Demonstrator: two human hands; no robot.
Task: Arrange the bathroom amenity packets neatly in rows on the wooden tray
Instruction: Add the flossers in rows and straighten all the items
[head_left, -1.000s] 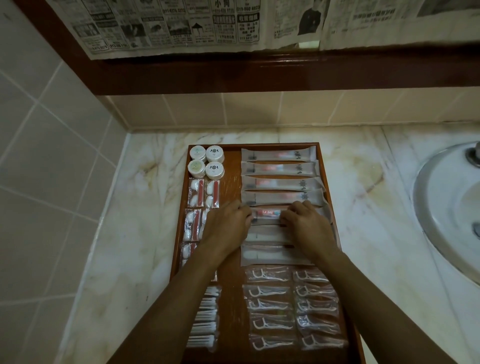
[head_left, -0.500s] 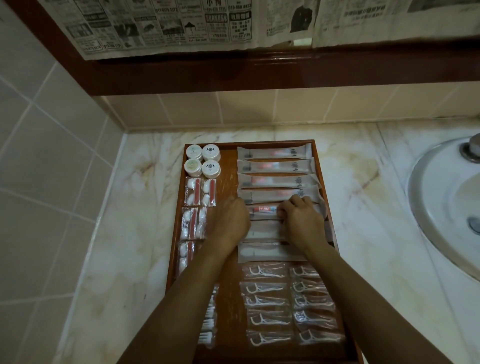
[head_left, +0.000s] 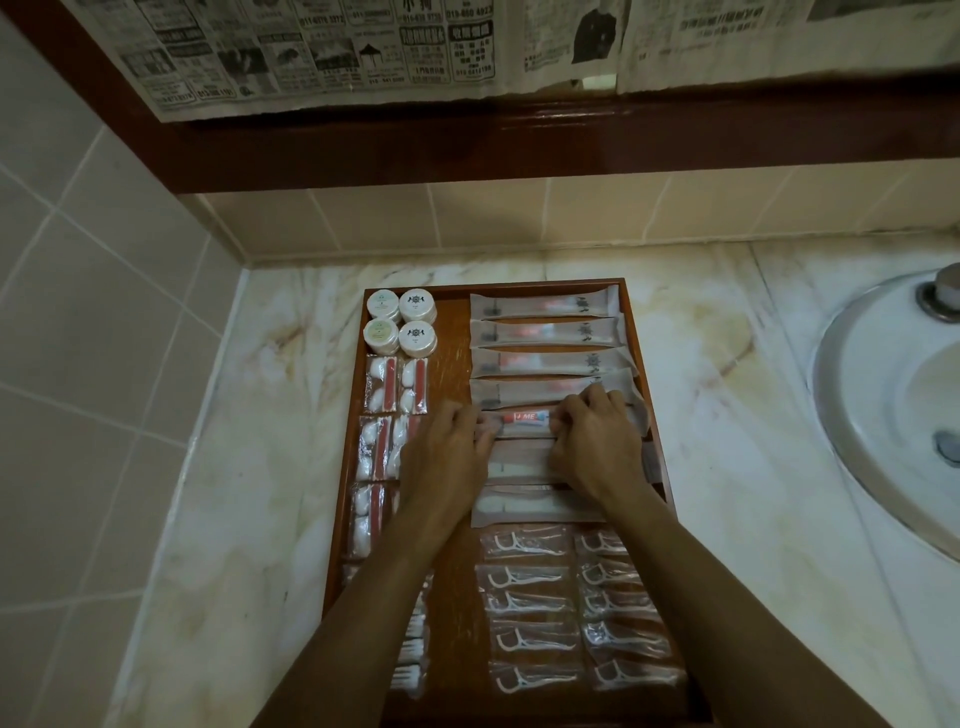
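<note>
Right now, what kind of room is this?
Most likely a hotel bathroom vanity: a white sink set in a marble counter, tiled walls, and a wooden tray of wrapped amenity packets.

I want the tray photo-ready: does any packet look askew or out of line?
Mostly neat. The long packet that the left hand and right hand hold sits crowded against the row above, and the packets' right ends fan unevenly toward the wooden tray rim. Floss picks look straight.
</note>
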